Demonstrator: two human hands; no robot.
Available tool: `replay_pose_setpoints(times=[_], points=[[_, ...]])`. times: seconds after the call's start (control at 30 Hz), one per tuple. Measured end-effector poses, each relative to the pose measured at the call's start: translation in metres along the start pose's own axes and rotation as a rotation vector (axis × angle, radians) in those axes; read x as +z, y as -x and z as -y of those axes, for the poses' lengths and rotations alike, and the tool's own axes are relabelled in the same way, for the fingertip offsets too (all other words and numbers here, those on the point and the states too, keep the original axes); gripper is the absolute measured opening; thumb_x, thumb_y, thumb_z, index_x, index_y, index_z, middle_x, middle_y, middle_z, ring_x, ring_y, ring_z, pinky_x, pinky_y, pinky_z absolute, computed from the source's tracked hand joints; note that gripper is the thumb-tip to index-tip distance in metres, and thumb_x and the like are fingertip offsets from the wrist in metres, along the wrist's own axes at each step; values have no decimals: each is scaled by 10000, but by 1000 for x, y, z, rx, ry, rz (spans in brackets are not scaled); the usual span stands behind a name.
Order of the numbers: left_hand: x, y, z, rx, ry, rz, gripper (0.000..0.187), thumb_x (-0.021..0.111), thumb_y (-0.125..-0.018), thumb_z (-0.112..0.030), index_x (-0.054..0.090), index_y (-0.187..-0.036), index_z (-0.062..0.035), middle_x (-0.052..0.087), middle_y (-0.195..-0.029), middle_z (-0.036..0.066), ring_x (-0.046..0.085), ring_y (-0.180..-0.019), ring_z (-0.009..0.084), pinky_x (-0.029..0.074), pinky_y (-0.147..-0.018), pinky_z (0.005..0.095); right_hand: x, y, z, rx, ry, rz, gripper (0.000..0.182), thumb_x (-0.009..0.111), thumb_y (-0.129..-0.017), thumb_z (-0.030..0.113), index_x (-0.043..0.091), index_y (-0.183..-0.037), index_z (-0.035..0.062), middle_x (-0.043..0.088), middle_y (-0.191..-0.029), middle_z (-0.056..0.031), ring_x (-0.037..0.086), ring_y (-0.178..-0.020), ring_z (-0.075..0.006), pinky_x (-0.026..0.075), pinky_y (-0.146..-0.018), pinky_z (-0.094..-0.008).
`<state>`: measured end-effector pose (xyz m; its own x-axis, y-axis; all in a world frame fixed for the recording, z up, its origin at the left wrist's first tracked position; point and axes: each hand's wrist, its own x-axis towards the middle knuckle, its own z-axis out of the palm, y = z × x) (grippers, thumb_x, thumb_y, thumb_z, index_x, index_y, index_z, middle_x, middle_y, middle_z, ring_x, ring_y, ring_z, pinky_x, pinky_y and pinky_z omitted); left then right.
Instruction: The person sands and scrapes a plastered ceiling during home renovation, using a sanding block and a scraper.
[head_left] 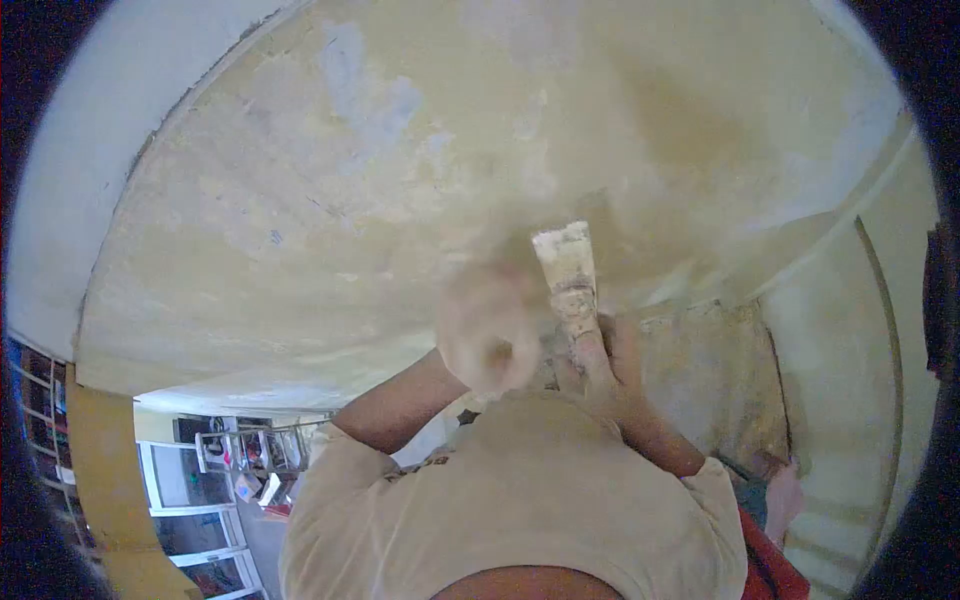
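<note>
A putty knife (568, 262), its blade crusted with pale filler and widening at the top, points upward in front of the wall. My right hand (603, 372) is closed around its handle, thumb lying along it. To its left, my left hand (487, 330) is raised before the wall and smeared by motion. Its fingers, and anything in them, cannot be made out. The yellowish wall (300, 200) carries whitish patches, and a darker, damp-looking area shows behind the knife's blade.
Low on the left stand a metal ladder (255, 448) and white-framed glass doors (190, 475). A rough, patchy lower wall section (715, 375) lies to the right. Red material (765, 560) and a pink cloth-like piece (785, 498) sit at the lower right.
</note>
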<state>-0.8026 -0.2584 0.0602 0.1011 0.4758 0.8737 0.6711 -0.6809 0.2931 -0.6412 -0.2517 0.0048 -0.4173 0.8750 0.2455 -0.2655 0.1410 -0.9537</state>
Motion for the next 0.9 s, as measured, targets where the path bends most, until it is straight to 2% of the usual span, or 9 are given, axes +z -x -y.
replay_pose_setpoints(times=[0.1, 0.2, 0.27, 0.4, 0.5, 0.57, 0.7, 0.8, 0.9], points=[[-6, -9, 7, 556, -295, 285, 310, 584, -789, -118, 590, -1091, -52, 559, -1176, 118, 486, -1153, 284, 437, -875, 365, 16, -17, 16, -202, -157, -300, 312, 492, -883, 170, 462, -1139, -6, 539, -755, -37, 467, -579, -91, 400, -511, -245], [-1, -40, 5, 465, -440, 383, 378, 560, -749, -183, 584, -1111, -74, 533, -1234, 111, 482, -1162, 323, 425, -909, 417, 10, -20, 18, -211, -80, -160, 304, 497, -885, 162, 465, -1127, -17, 536, -779, -39, 464, -592, -80, 396, -501, -233], [6, -52, 14, 465, -378, 421, 381, 553, -742, -173, 584, -1107, -68, 529, -1238, 107, 461, -1187, 313, 406, -939, 428, 13, -18, 15, -75, -173, -203, 318, 506, -891, 173, 463, -1134, -27, 535, -779, -43, 457, -576, -74, 392, -486, -221], [19, -61, 28, 495, -303, 422, 388, 545, -724, -175, 587, -1091, -54, 537, -1226, 100, 449, -1207, 289, 357, -1003, 454, 11, -29, 18, -45, -187, -220, 330, 508, -900, 194, 460, -1137, -30, 531, -766, -39, 449, -557, -72, 392, -476, -221], [26, -71, 27, 509, -339, 348, 361, 542, -718, -173, 601, -1047, -37, 553, -1206, 99, 463, -1196, 282, 377, -983, 448, 7, -26, 15, -106, -163, -180, 331, 510, -905, 212, 472, -1124, -32, 530, -757, -33, 444, -543, -72, 392, -472, -223], [28, -75, 19, 507, -339, 315, 340, 544, -711, -171, 609, -1013, -27, 571, -1176, 104, 482, -1176, 283, 389, -971, 439, 3, -24, 18, -113, -92, -200, 402, 490, -917, 188, 372, -1264, 23, 559, -797, -101, 467, -529, -70, 372, -405, -198], [32, -84, 15, 473, -206, 199, 288, 549, -705, -168, 625, -936, -11, 608, -1107, 122, 530, -1118, 285, 409, -941, 425, 1, -22, 34, -190, -8, -163, 429, 484, -918, 184, 353, -1290, 15, 561, -816, -91, 471, -540, -68, 378, -419, -194], [28, -75, 17, 488, -216, 259, 269, 557, -706, -168, 631, -913, -12, 624, -1068, 133, 559, -1071, 295, 420, -915, 431, 6, -24, 24, -185, 55, -236, 437, 472, -922, 180, 346, -1307, 14, 566, -812, -83, 465, -537, -57, 371, -432, -189], [26, -84, 10, 439, -160, 223, 250, 558, -711, -162, 633, -900, -15, 625, -1061, 134, 561, -1066, 302, 429, -894, 441, 7, -24, 29, -421, 321, -303, 434, 473, -923, 189, 358, -1303, 12, 569, -784, -61, 454, -525, -41, 358, -439, -186]])
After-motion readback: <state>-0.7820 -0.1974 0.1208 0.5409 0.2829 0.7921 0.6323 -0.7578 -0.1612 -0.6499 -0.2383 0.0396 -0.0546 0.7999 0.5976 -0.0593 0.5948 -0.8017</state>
